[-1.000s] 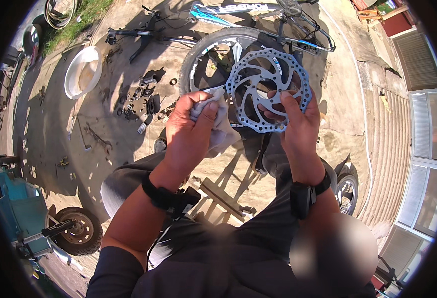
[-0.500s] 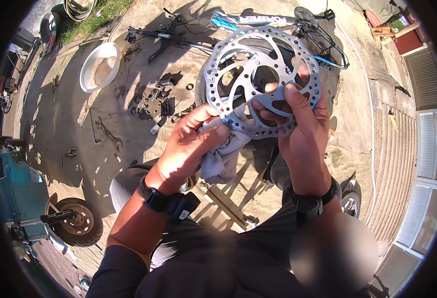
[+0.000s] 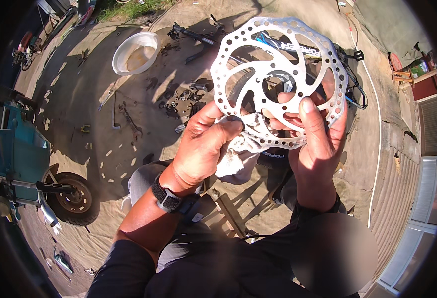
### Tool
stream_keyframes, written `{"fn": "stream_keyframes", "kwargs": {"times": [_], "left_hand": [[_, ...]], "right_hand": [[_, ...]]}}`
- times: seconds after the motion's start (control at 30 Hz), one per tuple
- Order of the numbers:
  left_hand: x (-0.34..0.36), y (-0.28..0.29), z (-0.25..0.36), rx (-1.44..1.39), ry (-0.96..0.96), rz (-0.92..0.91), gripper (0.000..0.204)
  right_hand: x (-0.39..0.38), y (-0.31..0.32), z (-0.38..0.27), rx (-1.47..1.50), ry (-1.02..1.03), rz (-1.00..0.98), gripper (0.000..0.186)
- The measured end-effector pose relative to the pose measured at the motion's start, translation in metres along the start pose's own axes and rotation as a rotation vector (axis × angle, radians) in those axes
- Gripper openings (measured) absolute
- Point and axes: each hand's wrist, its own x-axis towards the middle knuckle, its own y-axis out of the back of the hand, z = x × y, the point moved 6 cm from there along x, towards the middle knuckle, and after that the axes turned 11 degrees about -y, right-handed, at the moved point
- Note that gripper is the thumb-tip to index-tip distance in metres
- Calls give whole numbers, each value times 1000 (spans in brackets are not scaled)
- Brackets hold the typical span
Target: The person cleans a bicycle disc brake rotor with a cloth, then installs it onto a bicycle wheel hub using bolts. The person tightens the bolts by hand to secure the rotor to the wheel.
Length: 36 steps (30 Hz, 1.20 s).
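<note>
Wiping looks like the step in hand: the brake disc [image 3: 283, 63] is between both hands, right hand [image 3: 320, 149] gripping its lower-right side, left hand [image 3: 196, 151] pinching cloth [image 3: 239, 155] at its lower-left rim; further rubbing calls for steady support.

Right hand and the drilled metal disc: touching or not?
Touching. The head view shows the right hand gripping the disc: thumb over its near face, fingers showing through from behind.
</note>
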Motion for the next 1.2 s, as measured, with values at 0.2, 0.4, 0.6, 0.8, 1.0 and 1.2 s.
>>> {"fn": "stream_keyframes", "kwargs": {"times": [0.2,0.4,0.6,0.8,1.0,1.2], "left_hand": [[-3,8,6,-55,-28,58,29],[-5,7,10,-58,8,122,24],[-2,6,9,-8,35,131,21],[3,15,8,-207,122,268,81],[-1,16,3,-416,225,83,49],[1,20,9,-94,99,47,35]], "right_hand": [[-7,-17,-2,-62,68,-26,52],[-11,-24,-6,-146,117,-47,54],[-13,-22,-16,-161,130,-111,52],[-21,-22,-48,-981,554,-318,37],[-27,-20,-56,-1349,741,-410,41],[-14,6,-53,-1073,691,36,61]]}}
